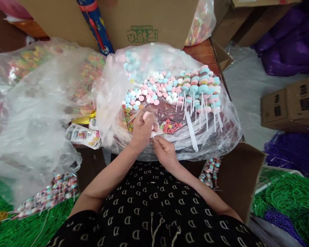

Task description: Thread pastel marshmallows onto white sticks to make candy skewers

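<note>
My left hand (pixel 142 129) is closed around pink candies (pixel 145 116) just above the front edge of a clear plastic bag (pixel 216 145). Touching it from the lower right, my right hand (pixel 164 150) pinches the end of a white stick (pixel 153 134). Behind my hands lie loose pink, white and blue candies (pixel 154 90). Small red rings (pixel 171 127) sit right of my left hand, and green and orange rings (pixel 128 115) lie to its left. Finished-looking candy stacks on sticks (pixel 203 89) rest at the right, beside a bundle of bare white sticks (pixel 191 132).
A large cardboard box (pixel 154 17) stands behind, with a blue tube (pixel 96 27) against it. Plastic bags of ring candies (pixel 89 79) cover the left, near printed packets (pixel 83 136). An open carton (pixel 239 178) is at the lower right.
</note>
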The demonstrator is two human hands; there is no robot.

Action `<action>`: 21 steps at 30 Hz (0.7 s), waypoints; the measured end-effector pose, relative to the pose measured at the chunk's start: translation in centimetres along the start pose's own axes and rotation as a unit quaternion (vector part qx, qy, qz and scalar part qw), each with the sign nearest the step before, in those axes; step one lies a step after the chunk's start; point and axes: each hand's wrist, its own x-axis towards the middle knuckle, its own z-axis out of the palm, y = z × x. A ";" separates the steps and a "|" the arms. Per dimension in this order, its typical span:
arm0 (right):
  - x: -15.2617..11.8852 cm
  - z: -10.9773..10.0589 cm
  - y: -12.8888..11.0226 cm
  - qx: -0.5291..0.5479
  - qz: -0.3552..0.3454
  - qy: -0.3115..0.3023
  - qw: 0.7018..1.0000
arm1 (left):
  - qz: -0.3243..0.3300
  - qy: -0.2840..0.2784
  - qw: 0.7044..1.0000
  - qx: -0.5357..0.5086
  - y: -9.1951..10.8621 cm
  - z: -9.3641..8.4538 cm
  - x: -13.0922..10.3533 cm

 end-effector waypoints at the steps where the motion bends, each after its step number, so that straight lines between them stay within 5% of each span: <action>1: 0.1 0.1 0.1 0.001 0.000 0.000 1.000 | -0.005 -0.005 1.000 -0.011 0.1 0.0 0.0; 7: 0.8 0.0 -0.3 0.028 0.027 -0.046 0.998 | -0.086 0.033 0.992 -0.088 1.5 -0.2 0.9; 11: 1.0 -0.4 -1.0 0.024 0.002 -0.094 0.995 | -0.075 0.061 0.990 -0.106 2.2 -0.7 2.1; 21: 1.2 0.3 -0.8 -0.052 -0.001 -0.050 0.997 | -0.061 0.052 0.994 -0.070 1.6 0.3 0.6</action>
